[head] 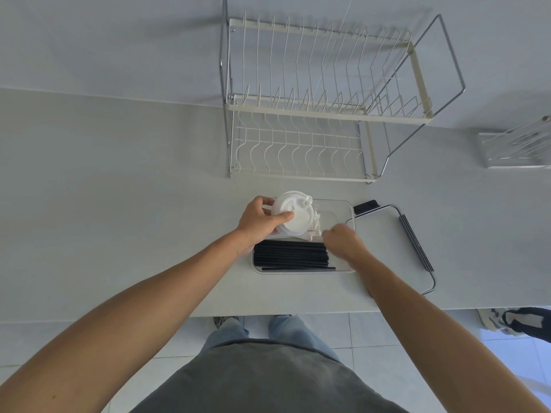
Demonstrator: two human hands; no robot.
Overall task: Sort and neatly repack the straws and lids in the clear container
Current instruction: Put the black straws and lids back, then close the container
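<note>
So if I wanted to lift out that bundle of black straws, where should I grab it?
Probably around the middle, from above. The black straws lie flat, side by side along the near wall of the clear container, so fingers wrapped across mid-length should keep the bundle level. The right hand sits at their right ends.

Two bare forearms reach forward; the left hand [258,219] curls in a grip, the right hand [343,241] is fisted, knuckles up.
</note>
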